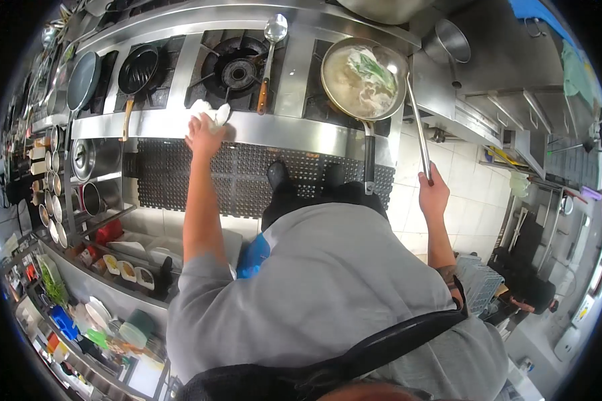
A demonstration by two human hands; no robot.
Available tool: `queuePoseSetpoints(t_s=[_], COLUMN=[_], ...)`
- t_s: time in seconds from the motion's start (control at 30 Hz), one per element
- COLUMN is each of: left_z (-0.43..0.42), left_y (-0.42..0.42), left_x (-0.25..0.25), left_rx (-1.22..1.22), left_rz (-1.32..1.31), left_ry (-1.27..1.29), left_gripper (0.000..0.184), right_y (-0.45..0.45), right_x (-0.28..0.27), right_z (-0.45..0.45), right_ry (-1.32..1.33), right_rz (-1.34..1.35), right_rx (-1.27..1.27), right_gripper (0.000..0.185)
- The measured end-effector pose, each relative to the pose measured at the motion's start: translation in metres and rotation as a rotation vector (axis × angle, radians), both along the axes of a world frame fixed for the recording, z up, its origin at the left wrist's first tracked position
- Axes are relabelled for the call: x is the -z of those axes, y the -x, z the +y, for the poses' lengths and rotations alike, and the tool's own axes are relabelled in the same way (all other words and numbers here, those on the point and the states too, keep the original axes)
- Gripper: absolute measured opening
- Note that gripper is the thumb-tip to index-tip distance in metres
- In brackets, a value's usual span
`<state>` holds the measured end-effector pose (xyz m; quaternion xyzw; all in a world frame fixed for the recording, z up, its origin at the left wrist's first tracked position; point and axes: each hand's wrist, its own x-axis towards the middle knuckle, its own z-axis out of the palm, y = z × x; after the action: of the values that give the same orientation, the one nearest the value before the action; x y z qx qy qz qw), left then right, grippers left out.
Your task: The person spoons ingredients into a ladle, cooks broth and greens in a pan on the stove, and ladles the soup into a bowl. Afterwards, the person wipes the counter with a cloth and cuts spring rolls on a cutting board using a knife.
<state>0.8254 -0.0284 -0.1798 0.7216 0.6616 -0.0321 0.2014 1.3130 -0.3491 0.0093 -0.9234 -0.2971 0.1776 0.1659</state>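
My left hand [205,137] is at the stove's front edge, its fingers closed on a crumpled white cloth [211,112]. On the right, my right hand [434,192] grips the long metal handle of a utensil [419,127], whose upper end reaches the right rim of a pan. That pan [362,80] holds cloudy liquid with green leaves and pale foam, and its black handle [369,157] points toward me. A large metal spoon [275,30] with a wooden handle lies across the burner [238,73] above my left hand.
Two dark pans [138,69] [84,80] rest on the left burners. A perforated black mat [241,184] covers the floor by my feet. Small food containers [127,271] line the counter at lower left. A metal pot [452,41] stands at upper right.
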Motion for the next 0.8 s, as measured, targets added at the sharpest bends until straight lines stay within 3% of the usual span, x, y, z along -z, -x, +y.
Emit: queuePoseSetpoints(t_s=[0.07, 0.1, 0.17, 0.2, 0.23, 0.27, 0.3, 0.33, 0.4, 0.43, 0.53, 0.57, 0.63, 0.73, 0.8], left_z=[-0.026, -0.042, -0.087, -0.11, -0.131, -0.152, -0.171, -0.19, -0.207, -0.212, -0.214, -0.215, -0.216, -0.218, -0.217], left_y=[0.006, 0.0, -0.052, -0.081, -0.121, -0.153, -0.188, -0.228, -0.294, -0.317, -0.358, -0.362, -0.369, -0.369, -0.37], left_x=[0.012, 0.01, -0.021, -0.029, -0.043, -0.038, -0.033, -0.048, -0.077, -0.085, -0.088, -0.079, -0.071, -0.074, -0.08], left_rx=[-0.135, -0.144, -0.275, -0.193, -0.235, -0.283, -0.202, -0.392, -0.551, -0.569, -0.663, -0.67, -0.688, -0.695, -0.727], left_rz=[0.034, 0.04, -0.278, -0.389, -0.461, -0.715, -0.84, -1.05, -1.301, -1.298, -1.37, -1.353, -1.321, -1.313, -1.323], left_ry=[-0.503, -0.508, -0.496, -0.503, -0.257, 0.075, 0.255, 0.52, 0.835, 0.819, 0.89, 0.889, 0.84, 0.788, 0.787], left_gripper=[0.081, 0.081, 0.055, 0.039, 0.032, 0.028, 0.032, 0.04, 0.046, 0.046, 0.039, 0.032, 0.021, 0.02, 0.017], right_y=[-0.016, -0.023, -0.042, -0.054, -0.066, -0.079, -0.092, -0.099, -0.102, -0.115, -0.114, -0.12, -0.132, -0.151, -0.156], right_x=[0.003, 0.0, 0.007, 0.013, 0.023, 0.034, 0.042, 0.045, 0.044, 0.062, 0.032, 0.023, 0.01, 0.012, 0.008], right_z=[0.005, 0.009, 0.011, 0.013, 0.014, 0.013, 0.014, 0.018, 0.019, 0.014, 0.023, 0.025, 0.032, 0.033, 0.032], right_ry=[-0.029, 0.045, 0.031, 0.021, 0.013, -0.001, -0.017, -0.025, -0.017, -0.043, -0.048, -0.044, 0.022, 0.085, 0.071], right_rz=[-0.093, -0.096, -0.136, -0.18, -0.17, -0.177, -0.185, -0.173, 0.206, 0.381, 0.988, 0.996, 1.441, 1.533, 1.458], right_rx=[-0.091, -0.098, -0.167, -0.225, -0.247, -0.295, -0.346, -0.375, -0.244, -0.24, -0.046, -0.057, 0.154, 0.131, 0.051], right_gripper=[0.048, 0.048, 0.048, 0.047, 0.047, 0.048, 0.049, 0.049, 0.053, 0.058, 0.018, 0.018, 0.01, 0.015, 0.014])
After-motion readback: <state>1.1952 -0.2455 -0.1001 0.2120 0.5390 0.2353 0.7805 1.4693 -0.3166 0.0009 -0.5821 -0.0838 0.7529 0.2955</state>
